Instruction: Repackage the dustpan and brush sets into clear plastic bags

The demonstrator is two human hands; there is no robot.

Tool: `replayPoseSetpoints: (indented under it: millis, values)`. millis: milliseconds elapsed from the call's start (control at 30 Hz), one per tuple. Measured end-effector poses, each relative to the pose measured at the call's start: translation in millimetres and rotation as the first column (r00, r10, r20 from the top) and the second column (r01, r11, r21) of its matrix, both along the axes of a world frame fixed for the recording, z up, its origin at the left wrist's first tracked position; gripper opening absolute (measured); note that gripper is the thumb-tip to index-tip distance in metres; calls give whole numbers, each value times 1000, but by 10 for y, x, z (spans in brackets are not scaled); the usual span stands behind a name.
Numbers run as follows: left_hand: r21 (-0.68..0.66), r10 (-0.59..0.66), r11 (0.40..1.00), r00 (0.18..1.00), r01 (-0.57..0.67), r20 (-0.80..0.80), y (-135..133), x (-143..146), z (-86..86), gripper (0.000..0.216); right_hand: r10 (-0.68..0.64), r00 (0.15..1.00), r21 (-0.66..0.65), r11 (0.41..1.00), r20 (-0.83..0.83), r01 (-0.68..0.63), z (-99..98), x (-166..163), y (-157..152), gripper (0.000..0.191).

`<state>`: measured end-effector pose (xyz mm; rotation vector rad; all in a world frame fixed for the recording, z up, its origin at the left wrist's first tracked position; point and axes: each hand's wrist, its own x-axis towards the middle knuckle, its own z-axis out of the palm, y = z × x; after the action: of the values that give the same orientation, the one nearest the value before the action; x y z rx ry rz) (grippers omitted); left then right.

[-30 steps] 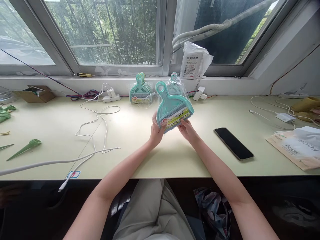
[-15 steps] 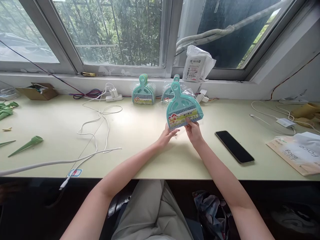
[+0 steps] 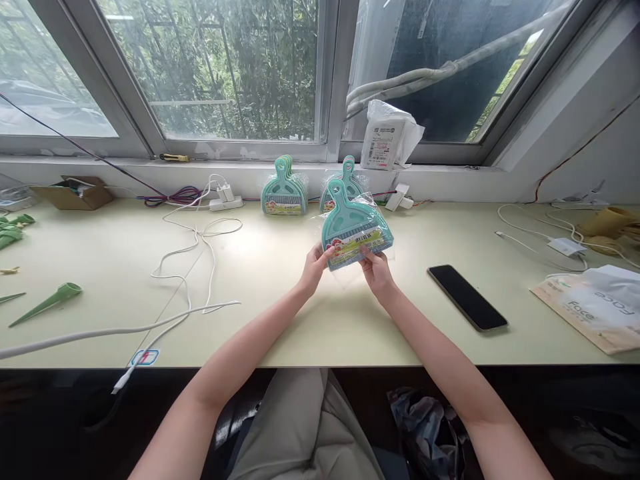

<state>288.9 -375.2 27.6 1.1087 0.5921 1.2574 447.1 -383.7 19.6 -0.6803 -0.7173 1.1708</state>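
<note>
Between my hands, above the table, I hold a teal dustpan set (image 3: 356,225) in clear plastic wrap, with a striped brush area and a printed label across its front. It leans a little, handle up and to the left. My left hand (image 3: 316,265) is closed on its lower left corner, thumb over the front. At the lower edge, right of the middle, my right hand (image 3: 376,271) pinches it with the thumb on the label. Just behind stand more wrapped dustpan sets (image 3: 349,167), partly hidden. Another row of dustpan sets (image 3: 283,187) stands to their left against the wall.
A black phone (image 3: 467,298) lies right of my arms, with a tissue pack (image 3: 590,307) farther right. White cables (image 3: 193,267) spread over the left of the table (image 3: 270,313), near green cone-shaped pieces (image 3: 47,305). A small carton (image 3: 75,193) and a power strip (image 3: 226,202) sit at the back.
The held dustpan set has come slightly left and down and tilted more. My left hand, its fingers loosely extended before, now grips the lower left corner with the thumb in front.
</note>
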Motion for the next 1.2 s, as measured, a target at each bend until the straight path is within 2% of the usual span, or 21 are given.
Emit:
replayPoseSetpoints:
  millis: [167, 500, 767, 1033, 1200]
  values:
    - [-13, -21, 1000, 1000, 21, 21, 19, -48, 42, 44, 22, 1000, -2, 1000, -8, -23, 15, -29, -9, 31]
    - [-22, 35, 999, 992, -38, -122, 28, -96, 80, 45, 69, 996, -42, 997, 51, -67, 54, -31, -28, 32]
    - [-4, -93, 996, 973, 94, -211, 32, -153, 123, 59, 63, 996, -9, 998, 63, -63, 41, -25, -22, 31]
    - [0, -149, 988, 966, 153, -213, 115, -281, 130, 52, 123, 991, -45, 992, 56, -120, -11, -7, 26, 34]
    - [-17, -143, 990, 968, 143, -208, 120, -283, 109, 52, 187, 976, -72, 981, 110, -179, -40, -4, 37, 37]
